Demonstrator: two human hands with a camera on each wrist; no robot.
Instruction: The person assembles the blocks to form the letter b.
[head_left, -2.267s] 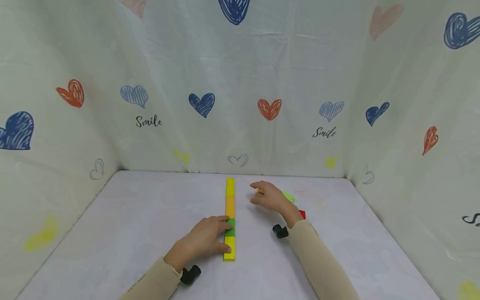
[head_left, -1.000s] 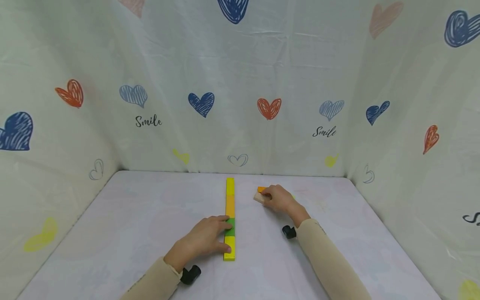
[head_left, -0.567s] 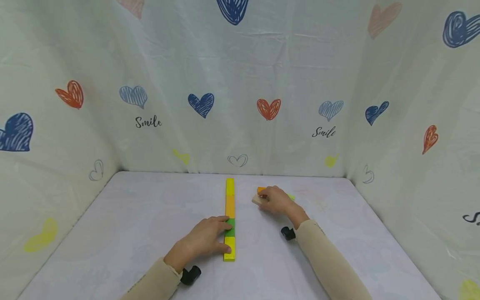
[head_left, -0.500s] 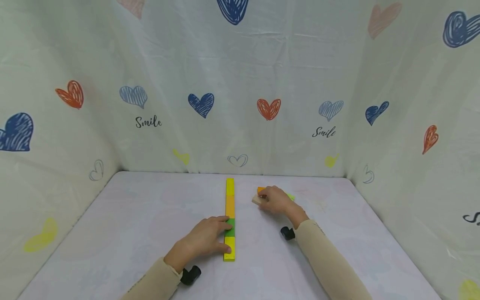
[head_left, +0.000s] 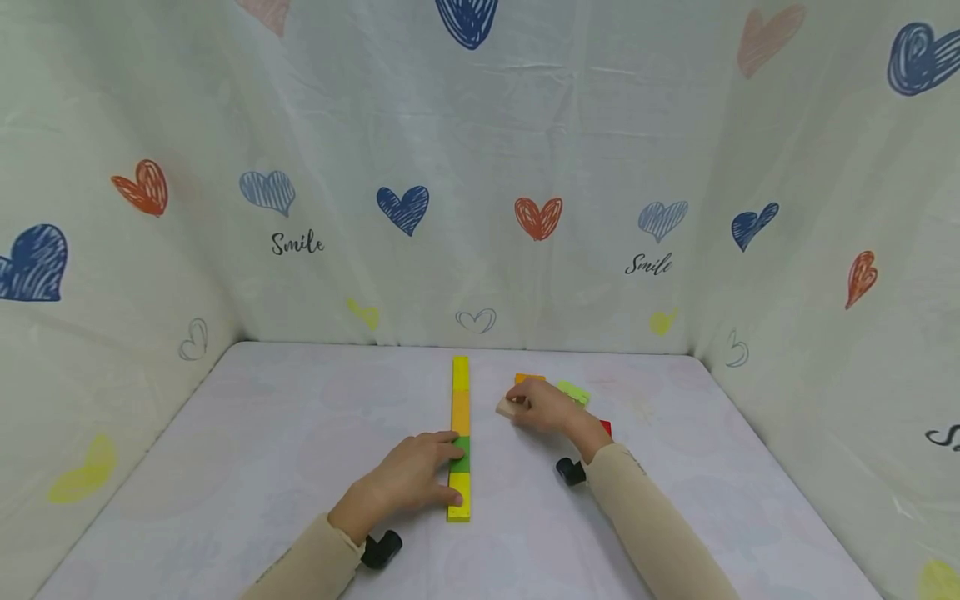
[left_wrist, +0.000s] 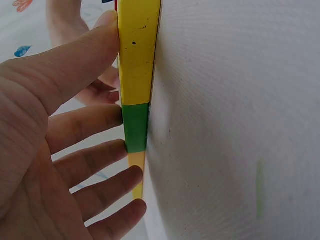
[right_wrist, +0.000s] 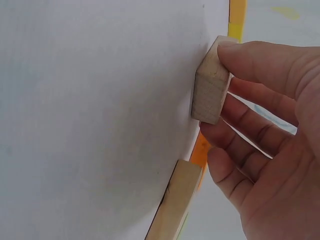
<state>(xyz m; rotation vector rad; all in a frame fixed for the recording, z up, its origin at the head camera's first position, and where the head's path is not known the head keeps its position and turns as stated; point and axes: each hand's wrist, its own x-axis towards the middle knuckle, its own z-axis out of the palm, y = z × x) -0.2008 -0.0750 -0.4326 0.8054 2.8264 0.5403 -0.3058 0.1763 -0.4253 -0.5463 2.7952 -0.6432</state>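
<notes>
A straight row of blocks runs away from me on the table: a near yellow block (head_left: 461, 512), a green block (head_left: 462, 461), an orange block (head_left: 460, 412) and a far yellow block (head_left: 461, 372). My left hand (head_left: 408, 473) rests along the row's left side, thumb on the near yellow block and fairly straight fingers touching the green one. In the left wrist view the lower fingertips lie beside the orange part. Right of the row, my right hand (head_left: 550, 408) pinches a plain wooden block (right_wrist: 210, 92), apart from the row. Its held side is partly covered by the fingers.
Behind the right hand lie a loose orange block (head_left: 530, 377) and a lime-green block (head_left: 574, 392). A red block (head_left: 606, 428) shows partly past the right wrist. A heart-patterned cloth (head_left: 480, 275) stands around the white table (head_left: 300, 417).
The right hand reached right and took hold of the plain wooden block, then drew it slightly left and nearer. Lime-green and red blocks show more again. The left hand has kept its place.
</notes>
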